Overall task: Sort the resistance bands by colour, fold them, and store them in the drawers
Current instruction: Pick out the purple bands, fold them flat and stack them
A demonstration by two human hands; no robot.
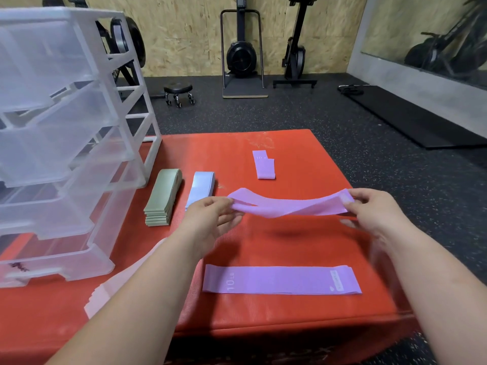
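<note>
Two purple bands are not yet folded. The flat band lies nearest on the mat, long axis left to right, its "10 LB" print at the left end. Partly under the left arm sits what appears to be a pink stack.

Above the mat, the held band spans left to right. The left hand pinches one end and the right hand pinches the other. The band sags and twists mid-span. Remove the twist, square the edges, then bring end onto end.

Beyond, the green stack, blue stack and folded band point away from the person. The drawers stand far left.
</note>
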